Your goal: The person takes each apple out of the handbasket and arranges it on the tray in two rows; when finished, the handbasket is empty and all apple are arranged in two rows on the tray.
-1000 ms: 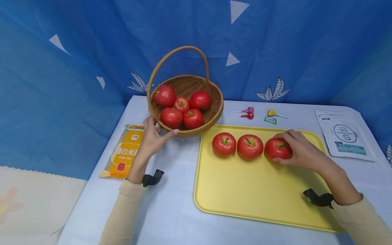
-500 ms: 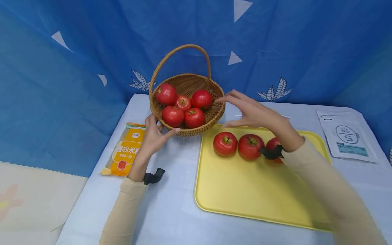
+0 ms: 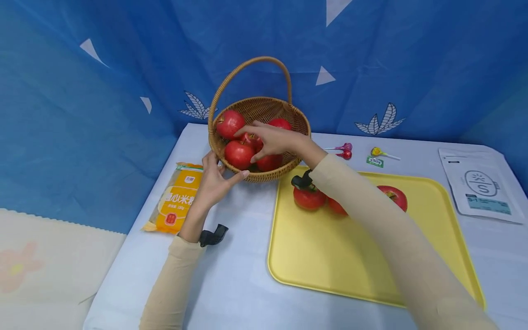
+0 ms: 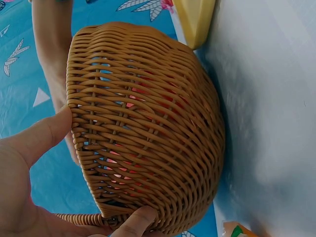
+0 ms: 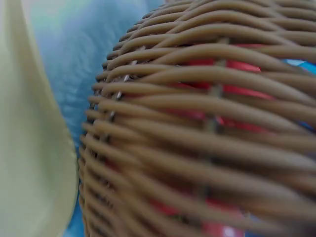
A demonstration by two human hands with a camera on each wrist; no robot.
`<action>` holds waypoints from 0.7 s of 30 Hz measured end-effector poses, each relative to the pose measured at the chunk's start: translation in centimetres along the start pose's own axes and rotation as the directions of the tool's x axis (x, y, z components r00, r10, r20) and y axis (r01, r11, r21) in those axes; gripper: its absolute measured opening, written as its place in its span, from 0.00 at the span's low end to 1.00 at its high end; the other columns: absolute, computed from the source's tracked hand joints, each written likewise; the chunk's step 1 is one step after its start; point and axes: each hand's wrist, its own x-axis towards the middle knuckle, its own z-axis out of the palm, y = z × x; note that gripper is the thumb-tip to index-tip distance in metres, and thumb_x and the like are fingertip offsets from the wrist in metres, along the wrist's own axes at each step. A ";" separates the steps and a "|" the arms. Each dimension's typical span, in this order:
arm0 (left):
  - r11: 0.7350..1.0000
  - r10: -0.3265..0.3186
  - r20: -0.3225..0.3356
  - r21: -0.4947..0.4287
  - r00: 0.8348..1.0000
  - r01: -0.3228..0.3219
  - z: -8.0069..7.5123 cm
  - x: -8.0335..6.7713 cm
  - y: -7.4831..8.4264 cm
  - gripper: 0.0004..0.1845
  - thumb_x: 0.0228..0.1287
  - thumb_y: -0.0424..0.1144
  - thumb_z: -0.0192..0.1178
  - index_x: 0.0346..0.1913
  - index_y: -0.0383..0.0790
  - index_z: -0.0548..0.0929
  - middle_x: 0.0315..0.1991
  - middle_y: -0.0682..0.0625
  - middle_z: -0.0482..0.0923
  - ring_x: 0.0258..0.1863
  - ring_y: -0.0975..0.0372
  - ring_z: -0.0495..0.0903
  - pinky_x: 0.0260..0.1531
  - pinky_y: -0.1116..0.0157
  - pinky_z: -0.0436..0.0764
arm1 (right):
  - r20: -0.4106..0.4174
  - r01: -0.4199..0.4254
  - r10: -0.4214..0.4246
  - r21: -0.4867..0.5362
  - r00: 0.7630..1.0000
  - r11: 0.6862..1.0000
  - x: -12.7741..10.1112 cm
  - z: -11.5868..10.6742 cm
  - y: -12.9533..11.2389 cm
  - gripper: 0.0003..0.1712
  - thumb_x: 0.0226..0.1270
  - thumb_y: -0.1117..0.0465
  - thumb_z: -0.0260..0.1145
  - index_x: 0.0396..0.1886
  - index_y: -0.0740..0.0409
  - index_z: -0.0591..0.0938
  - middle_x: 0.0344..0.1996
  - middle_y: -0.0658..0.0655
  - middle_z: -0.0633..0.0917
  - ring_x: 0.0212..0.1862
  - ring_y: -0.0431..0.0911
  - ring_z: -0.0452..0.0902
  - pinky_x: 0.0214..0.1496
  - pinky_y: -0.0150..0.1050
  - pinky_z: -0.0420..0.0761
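Apples (image 3: 239, 154) fill the wicker basket (image 3: 264, 174) at upper centre of the head view, and the right hand (image 3: 270, 140) lies over them, fingers spread and loose, clasping nothing I can see. The left hand (image 3: 212, 183) braces the basket's near wall, thumb and fingers pressed on the weave. Lower right, a yellow tray (image 3: 330, 256) holds three more apples (image 3: 307, 198).
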 end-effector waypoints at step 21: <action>1.000 0.000 -0.002 0.010 1.000 0.000 0.0 0.1 -0.2 0.55 0.56 0.48 0.72 0.77 0.41 0.45 0.74 0.42 0.43 0.72 0.51 0.57 0.70 0.52 0.67 | -0.068 0.053 -0.053 -0.004 0.996 0.999 1.9 0.9 0.9 0.41 0.53 0.49 0.77 0.67 0.44 0.70 0.60 0.53 0.74 0.62 0.46 0.67 0.64 0.47 0.75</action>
